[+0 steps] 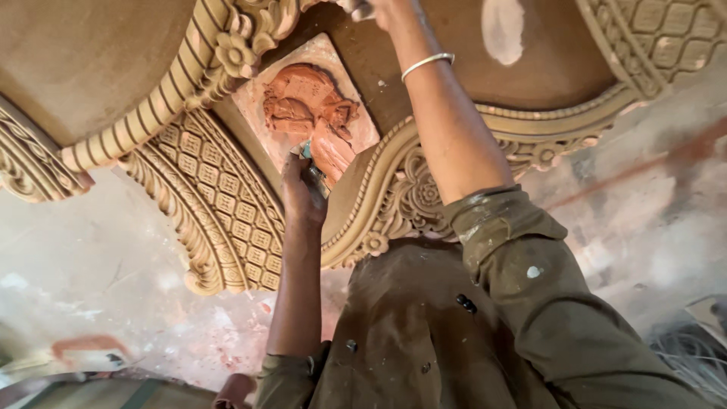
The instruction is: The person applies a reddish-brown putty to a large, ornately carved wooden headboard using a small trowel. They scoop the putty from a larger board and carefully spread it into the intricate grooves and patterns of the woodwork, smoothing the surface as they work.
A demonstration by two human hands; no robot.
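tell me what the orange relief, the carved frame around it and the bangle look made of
Relief: looks like terracotta or reddish clay, matte orange, its pale backing patchy.
Frame: seems moulded clay or plaster, though carved wood is possible; dull tan, with crisp repeated lattice and rope patterns.
Bangle: probably metal, thin, silvery and shiny.

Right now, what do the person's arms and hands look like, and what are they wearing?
Both arms are bare from the elbow down, with olive-green shirt sleeves rolled up. The right sleeve is smeared with pale dust and has a white spot; the left sleeve is bunched near the elbow. A thin silver bangle circles the right wrist. The left hand wears no glove or ring that shows. The right hand is cut off at the picture's top edge.
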